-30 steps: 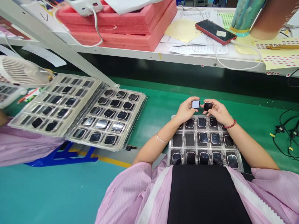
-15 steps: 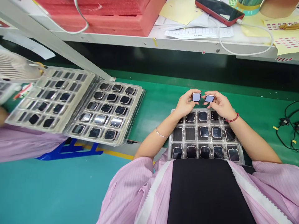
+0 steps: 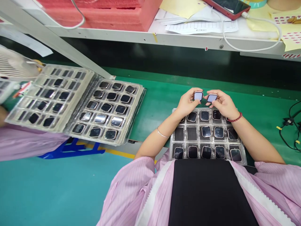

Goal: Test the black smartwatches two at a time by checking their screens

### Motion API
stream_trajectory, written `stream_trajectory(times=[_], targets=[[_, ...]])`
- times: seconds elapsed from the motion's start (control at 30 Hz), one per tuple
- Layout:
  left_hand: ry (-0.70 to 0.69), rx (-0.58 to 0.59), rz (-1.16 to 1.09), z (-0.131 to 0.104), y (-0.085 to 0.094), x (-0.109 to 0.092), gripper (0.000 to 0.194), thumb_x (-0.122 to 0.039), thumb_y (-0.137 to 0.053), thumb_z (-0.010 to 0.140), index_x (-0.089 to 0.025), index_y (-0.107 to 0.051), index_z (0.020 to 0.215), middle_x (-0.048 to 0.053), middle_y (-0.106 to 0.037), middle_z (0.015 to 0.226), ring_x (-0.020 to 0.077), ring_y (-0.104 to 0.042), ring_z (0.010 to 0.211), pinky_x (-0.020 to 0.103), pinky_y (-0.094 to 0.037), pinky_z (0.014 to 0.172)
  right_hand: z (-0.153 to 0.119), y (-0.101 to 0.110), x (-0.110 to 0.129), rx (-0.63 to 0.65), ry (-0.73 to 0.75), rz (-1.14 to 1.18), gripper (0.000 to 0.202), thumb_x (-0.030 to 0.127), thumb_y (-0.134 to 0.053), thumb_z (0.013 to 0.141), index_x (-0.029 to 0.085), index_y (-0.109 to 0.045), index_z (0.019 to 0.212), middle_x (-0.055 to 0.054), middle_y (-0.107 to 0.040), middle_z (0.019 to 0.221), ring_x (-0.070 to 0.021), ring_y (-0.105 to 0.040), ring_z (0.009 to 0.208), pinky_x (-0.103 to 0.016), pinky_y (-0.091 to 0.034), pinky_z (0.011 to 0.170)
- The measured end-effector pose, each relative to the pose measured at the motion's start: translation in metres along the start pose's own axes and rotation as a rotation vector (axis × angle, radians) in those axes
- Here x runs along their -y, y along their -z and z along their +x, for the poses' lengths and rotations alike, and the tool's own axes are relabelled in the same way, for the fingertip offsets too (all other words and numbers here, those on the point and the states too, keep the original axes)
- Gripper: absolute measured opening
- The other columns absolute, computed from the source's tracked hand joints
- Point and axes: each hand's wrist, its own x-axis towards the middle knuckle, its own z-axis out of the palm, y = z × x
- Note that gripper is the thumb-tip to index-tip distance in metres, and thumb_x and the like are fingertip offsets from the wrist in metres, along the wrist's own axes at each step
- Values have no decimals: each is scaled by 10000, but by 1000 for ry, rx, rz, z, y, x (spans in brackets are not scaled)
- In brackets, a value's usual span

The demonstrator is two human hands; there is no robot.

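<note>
Two small square watch units with lit pale screens are held up above the far edge of the near tray. The left watch unit is gripped between the thumb and the fingers of the left hand, and the grip is narrow, closed on the dark frame. The right watch unit is gripped in the same manner by the right hand, with the thumb placed at the lower part of its screen. The two units are kept side by side, near each other but apart, and the right one is a little tilted.

In the near tray, which is made of clear plastic, many dark-screened units are laid in compartments. In the middle row, the two compartments at the left are filled only by flat dark pieces. A thin bracelet is worn on the left wrist, and a red bead bracelet on the right one.

The near tray is set at the front of the green table. Well to the left, two tray stacks are placed side by side, with more units inside. Behind them a white fan is seen. Beside the left stack, a pink sleeve of another person is visible. At the right, black cables are lying. On the white shelf, a red foam block, papers and a phone with a white cable are placed.
</note>
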Motion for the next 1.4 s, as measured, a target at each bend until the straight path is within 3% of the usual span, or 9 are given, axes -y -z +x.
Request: stream_trajectory(times=[0.57, 0.73, 0.87, 1.03, 1.4], targets=[[-11, -50, 86, -2, -2, -8, 382, -169, -672, 777, -168, -589, 1150, 70, -690, 1031, 172, -667, 946, 264, -549, 798, -1, 1, -2, 29, 8, 0, 408, 221, -669, 823, 236, -608, 1226, -69, -750, 1114, -196, -756, 846, -299, -620, 684], [3, -43, 51, -3, -2, -9, 310, -256, -691, 827, -168, -598, 1110, 48, -675, 966, 136, -652, 818, 260, -543, 753, -1, 1, -1, 35, -5, 7, 410, 227, -651, 830, 233, -611, 1238, -71, -758, 1117, -196, -764, 842, -304, -623, 699], [4, -50, 40, -2, -2, -8, 351, -342, -741, 820, -171, -605, 1095, 48, -667, 947, 160, -665, 869, 257, -548, 729, -1, 0, -1, 22, -20, 9, 429, 242, -669, 816, 233, -618, 1242, -72, -761, 1114, -207, -766, 859, -312, -627, 701], [39, -45, 15, -3, -2, -10, 390, -460, -759, 816, -172, -626, 1043, 31, -665, 883, 141, -651, 759, 260, -545, 665, 0, 0, 1, 3, -54, 6, 377, 294, -682, 832, 224, -649, 1201, -70, -772, 1080, -208, -767, 826, -311, -624, 659], [91, -31, -36, -3, -3, -15, 475, -622, -698, 827, -160, -644, 919, 26, -682, 745, 117, -637, 666, 220, -516, 556, -2, -1, 9, -25, -99, 23, 283, 438, -716, 880, 197, -719, 1029, -63, -784, 915, -155, -721, 644, -272, -588, 574]])
